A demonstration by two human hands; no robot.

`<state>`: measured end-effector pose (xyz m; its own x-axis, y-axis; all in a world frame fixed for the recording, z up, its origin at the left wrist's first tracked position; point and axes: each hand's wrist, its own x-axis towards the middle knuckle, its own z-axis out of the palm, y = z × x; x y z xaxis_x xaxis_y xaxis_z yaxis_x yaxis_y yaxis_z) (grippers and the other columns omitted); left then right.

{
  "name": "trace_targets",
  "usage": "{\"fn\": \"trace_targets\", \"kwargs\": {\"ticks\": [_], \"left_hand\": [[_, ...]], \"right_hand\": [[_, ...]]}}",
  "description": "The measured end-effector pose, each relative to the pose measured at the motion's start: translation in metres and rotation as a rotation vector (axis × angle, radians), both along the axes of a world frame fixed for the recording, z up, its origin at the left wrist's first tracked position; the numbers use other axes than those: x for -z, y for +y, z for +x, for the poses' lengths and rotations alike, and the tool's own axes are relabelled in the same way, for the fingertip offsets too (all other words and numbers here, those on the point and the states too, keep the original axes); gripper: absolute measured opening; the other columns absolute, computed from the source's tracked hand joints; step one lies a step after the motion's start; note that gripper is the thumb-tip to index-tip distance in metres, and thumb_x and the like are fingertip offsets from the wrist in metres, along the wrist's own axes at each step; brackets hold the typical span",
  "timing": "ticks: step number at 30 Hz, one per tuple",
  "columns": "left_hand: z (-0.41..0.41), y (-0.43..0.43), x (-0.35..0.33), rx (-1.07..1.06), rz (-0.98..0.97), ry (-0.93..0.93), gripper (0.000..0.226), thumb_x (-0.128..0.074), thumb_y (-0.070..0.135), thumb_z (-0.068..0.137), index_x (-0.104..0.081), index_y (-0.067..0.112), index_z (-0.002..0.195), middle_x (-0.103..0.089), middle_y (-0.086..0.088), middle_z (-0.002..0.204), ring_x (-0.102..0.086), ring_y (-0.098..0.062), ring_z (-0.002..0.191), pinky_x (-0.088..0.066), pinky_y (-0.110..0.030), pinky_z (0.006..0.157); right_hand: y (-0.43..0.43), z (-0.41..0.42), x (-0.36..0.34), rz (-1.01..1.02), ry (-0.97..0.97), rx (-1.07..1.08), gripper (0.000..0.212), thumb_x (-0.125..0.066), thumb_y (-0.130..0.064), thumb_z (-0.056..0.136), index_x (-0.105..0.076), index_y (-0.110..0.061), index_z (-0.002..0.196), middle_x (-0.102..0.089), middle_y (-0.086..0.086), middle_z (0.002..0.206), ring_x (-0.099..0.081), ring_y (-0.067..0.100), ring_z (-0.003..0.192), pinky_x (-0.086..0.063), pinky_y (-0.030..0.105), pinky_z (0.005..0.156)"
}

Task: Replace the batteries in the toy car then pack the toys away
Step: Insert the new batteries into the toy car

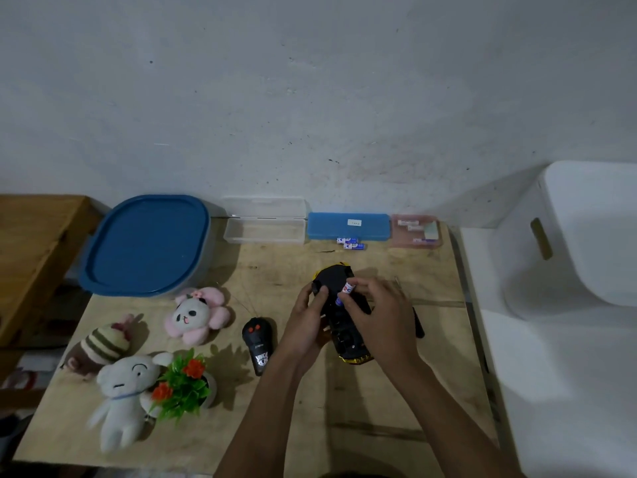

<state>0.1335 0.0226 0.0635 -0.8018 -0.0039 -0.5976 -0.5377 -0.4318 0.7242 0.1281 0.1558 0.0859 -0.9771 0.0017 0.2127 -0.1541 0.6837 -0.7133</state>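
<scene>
Now your right hand [375, 312] pinches a battery [345, 292] tilted over the upturned car [339, 315], which your left hand [308, 317] grips; the bay lies just below.

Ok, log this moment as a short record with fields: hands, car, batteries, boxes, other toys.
left hand: steadies the toy car, underside up
right hand: holds a battery over the car
loose batteries: two lying in front of the blue case
boxes: clear case open; pink case with batteries inside; blue-lidded tub shut
other toys: remote, three plush toys, fake plant
</scene>
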Motion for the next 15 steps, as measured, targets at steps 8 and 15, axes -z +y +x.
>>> {"fn": "trace_targets", "kwargs": {"ticks": [8, 15], "left_hand": [[0.003, 0.004, -0.006, -0.033, -0.039, 0.046, 0.029, -0.056, 0.025, 0.100, -0.057, 0.028, 0.128, -0.073, -0.006, 0.105, -0.070, -0.023, 0.093, -0.057, -0.037, 0.074], [0.002, 0.008, -0.010, -0.040, -0.058, 0.069, 0.028, -0.056, 0.025, 0.100, -0.058, 0.030, 0.127, -0.072, -0.010, 0.113, -0.070, -0.023, 0.097, -0.057, -0.039, 0.078]], "right_hand": [[0.007, 0.006, 0.019, -0.150, -0.111, 0.086, 0.013, -0.072, -0.031, 0.084, -0.073, -0.020, 0.091, -0.062, -0.011, 0.098, -0.056, 0.000, 0.093, -0.039, 0.007, 0.082], [0.009, 0.003, 0.024, -0.125, -0.117, 0.070, 0.018, -0.070, -0.035, 0.086, -0.074, -0.018, 0.092, -0.058, -0.009, 0.099, -0.054, 0.002, 0.093, -0.038, 0.004, 0.074]]}}
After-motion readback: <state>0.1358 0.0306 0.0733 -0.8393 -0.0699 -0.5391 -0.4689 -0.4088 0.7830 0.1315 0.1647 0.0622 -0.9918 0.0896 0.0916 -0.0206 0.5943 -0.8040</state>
